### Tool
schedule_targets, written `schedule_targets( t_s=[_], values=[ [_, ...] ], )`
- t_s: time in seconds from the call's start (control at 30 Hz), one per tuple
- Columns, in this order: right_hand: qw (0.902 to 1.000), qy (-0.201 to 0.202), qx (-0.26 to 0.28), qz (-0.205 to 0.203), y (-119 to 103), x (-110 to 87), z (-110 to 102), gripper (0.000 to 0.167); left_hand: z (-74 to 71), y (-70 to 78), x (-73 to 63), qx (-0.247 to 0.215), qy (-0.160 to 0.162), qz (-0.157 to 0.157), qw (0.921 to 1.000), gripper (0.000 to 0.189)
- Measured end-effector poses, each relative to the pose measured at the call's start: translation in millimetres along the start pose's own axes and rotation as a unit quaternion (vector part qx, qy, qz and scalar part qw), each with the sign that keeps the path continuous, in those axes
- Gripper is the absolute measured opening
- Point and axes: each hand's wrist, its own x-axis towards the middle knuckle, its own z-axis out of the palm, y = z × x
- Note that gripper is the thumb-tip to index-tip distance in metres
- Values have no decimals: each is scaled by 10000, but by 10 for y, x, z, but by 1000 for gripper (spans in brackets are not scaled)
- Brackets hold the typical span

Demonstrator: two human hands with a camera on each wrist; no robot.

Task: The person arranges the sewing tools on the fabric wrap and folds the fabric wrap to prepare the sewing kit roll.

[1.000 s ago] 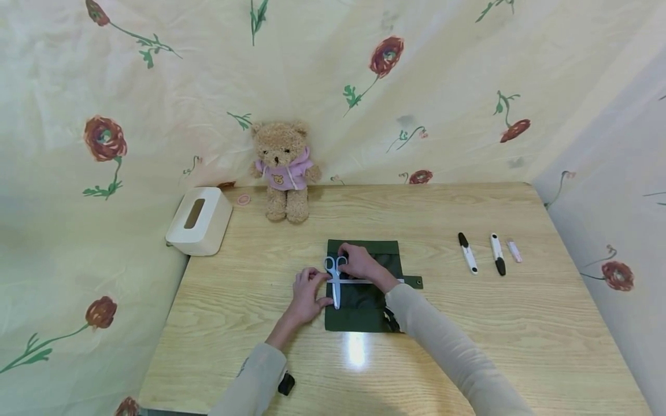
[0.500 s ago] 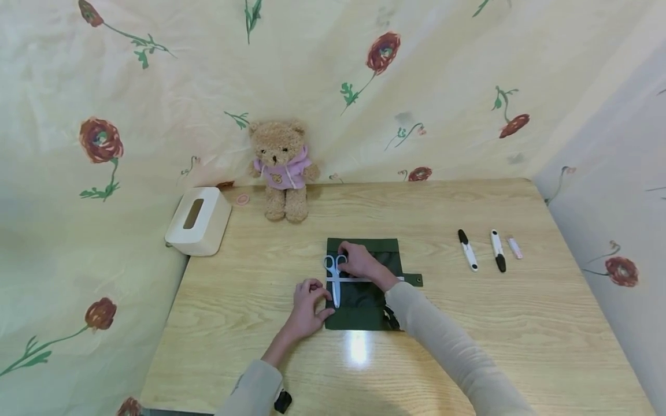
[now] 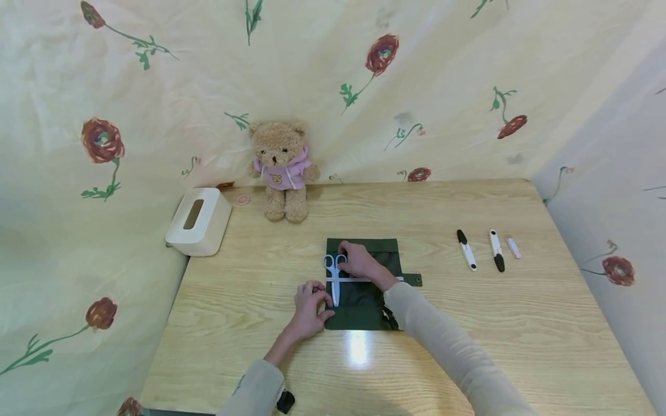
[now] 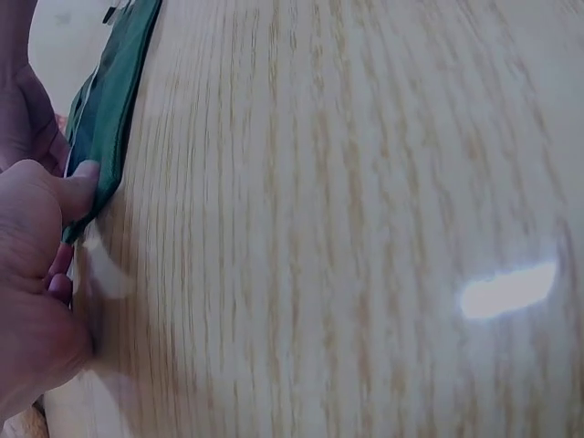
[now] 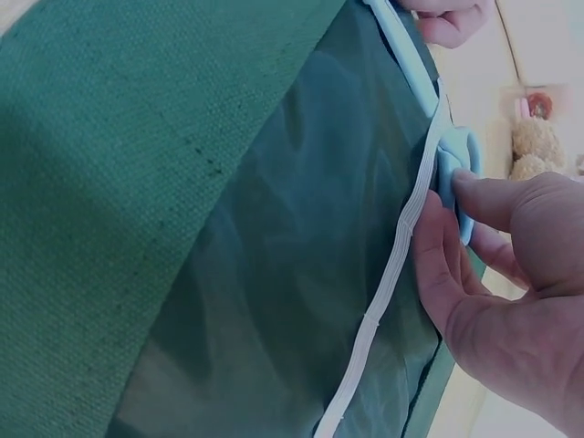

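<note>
A dark green fabric tool roll (image 3: 364,318) lies open on the table, a white elastic band (image 5: 376,310) stretched across it. Light blue scissors (image 3: 335,292) lie along its left side, handles away from me, and the band crosses over them near the pivot. My right hand (image 3: 360,261) pinches the right handle loop between thumb and fingers, plain in the right wrist view. At the roll's lower left edge, my left hand (image 3: 308,309) pinches the cloth. In the left wrist view its thumb (image 4: 82,187) lies on top of the green fabric.
Two black-and-white thread snips (image 3: 466,250) and a small pinkish-white stick (image 3: 513,247) lie at the right. A teddy bear (image 3: 283,173) stands by the back wall, left of the roll. A white tissue box (image 3: 208,231) sits at the back left corner.
My left hand has slid down the roll's left edge, away from the scissors and band, towards the lower corner. The right hand stays on the scissors handle.
</note>
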Motion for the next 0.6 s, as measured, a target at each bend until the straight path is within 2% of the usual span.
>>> schedule_targets(
  t_s=[0.2,0.37,0.6],
  values=[
    [10000,-2,-38,-81,34,-26,-49,27,34,24,35,-145,127,103,9998,20],
    [9999,-3,-78,74,79,-13,-51,28,52,59,66,-39,52,-32,10000,20],
    [9999,-147,-84,-4,114,-39,-121,27,76,91,110,34,-73,-104,9999,25]
  ],
)
